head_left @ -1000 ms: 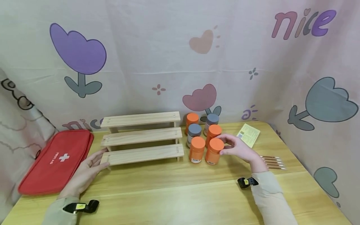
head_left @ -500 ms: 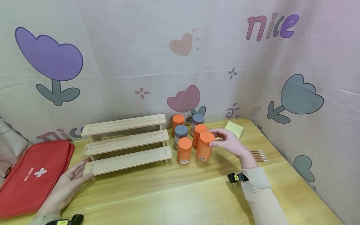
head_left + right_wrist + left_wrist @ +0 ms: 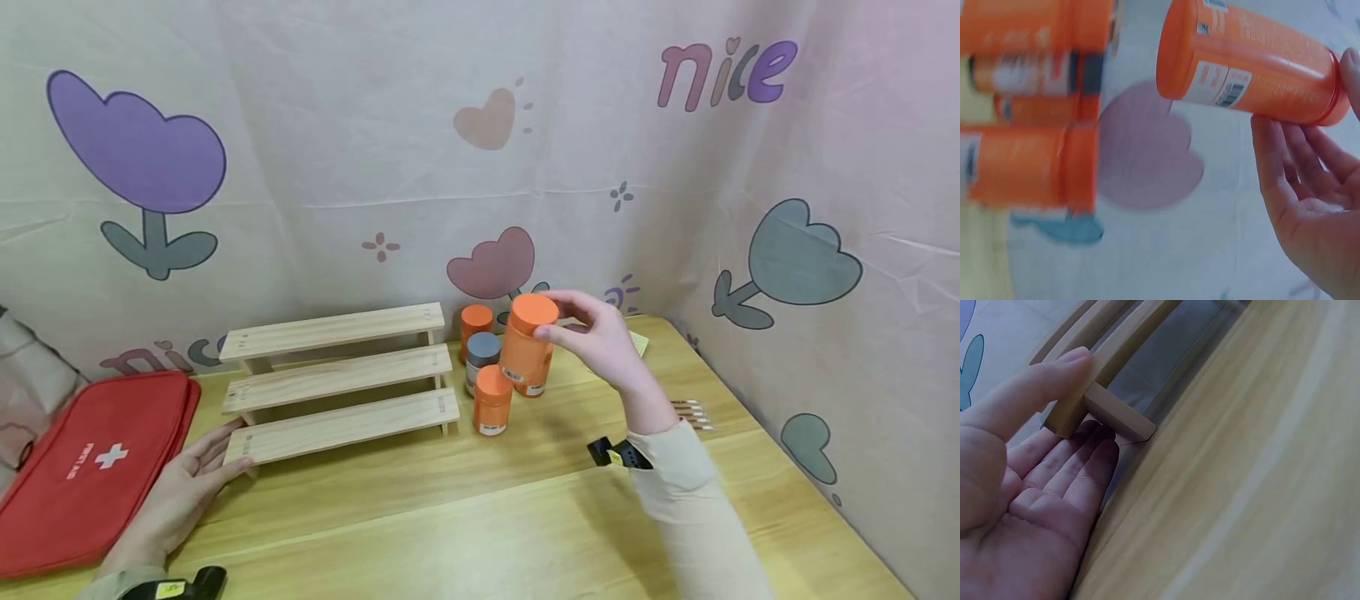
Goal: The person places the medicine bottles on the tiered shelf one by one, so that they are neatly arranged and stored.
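Up rose the orange jar our right hand gripped, left hand holding the three-tier rack, this lift seemingly needing clearance next.

Flower-print cloth hangs behind a wooden table

Head cam looked forward-down from above, farthest from fingers. Left-wrist cam, close, faced left fingertips, shared pale three-tier wooden rack with head; right-wrist, close, faced right fingertips, shared orange cylindrical plastic jar.
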A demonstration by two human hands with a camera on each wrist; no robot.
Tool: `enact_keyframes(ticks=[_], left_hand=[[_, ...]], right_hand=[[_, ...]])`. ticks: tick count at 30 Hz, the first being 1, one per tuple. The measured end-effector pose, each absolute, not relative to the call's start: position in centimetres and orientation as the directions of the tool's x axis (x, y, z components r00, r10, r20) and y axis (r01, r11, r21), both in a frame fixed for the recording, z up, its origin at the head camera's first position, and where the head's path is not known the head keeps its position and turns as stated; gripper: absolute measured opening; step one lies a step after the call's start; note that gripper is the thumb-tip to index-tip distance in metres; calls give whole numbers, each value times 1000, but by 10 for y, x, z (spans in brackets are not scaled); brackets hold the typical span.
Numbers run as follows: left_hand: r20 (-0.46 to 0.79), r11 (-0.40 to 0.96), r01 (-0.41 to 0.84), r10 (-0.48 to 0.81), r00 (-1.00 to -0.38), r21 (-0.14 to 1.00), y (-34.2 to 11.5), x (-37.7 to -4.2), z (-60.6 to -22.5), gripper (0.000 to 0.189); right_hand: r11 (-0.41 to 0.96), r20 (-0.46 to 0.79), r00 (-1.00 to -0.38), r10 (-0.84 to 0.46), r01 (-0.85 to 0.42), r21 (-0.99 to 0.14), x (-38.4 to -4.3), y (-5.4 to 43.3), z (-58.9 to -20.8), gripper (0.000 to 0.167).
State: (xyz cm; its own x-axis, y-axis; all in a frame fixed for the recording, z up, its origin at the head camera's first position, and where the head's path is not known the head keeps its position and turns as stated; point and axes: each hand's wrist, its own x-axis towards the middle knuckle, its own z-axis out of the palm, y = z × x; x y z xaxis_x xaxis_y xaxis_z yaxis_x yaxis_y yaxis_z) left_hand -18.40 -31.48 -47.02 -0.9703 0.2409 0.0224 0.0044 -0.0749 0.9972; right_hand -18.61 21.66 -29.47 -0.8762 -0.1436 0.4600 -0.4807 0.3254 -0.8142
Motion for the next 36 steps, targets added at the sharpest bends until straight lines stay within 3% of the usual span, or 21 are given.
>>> enact_keyframes(ticks=[9, 20, 27, 36], left_hand=[[70, -125, 38, 264, -962, 991, -319, -183, -470, 62], [25, -56, 13, 232, -972, 998, -317, -183, -467, 70], [-2, -15, -5, 215, -977, 1000, -316, -181, -465, 74], [11, -30, 4, 215, -977, 1000, -314, -181, -465, 75]], right_hand=[[241, 411, -877, -247, -467, -851, -219, 123, -276, 47], [177, 312, -901, -302, -375, -910, -265, -9, -271, 52], [202, 293, -920, -259, -349, -915, -279, -67, -276, 53], [331, 270, -938, -216, -331, -884, -291, -97, -276, 54]])
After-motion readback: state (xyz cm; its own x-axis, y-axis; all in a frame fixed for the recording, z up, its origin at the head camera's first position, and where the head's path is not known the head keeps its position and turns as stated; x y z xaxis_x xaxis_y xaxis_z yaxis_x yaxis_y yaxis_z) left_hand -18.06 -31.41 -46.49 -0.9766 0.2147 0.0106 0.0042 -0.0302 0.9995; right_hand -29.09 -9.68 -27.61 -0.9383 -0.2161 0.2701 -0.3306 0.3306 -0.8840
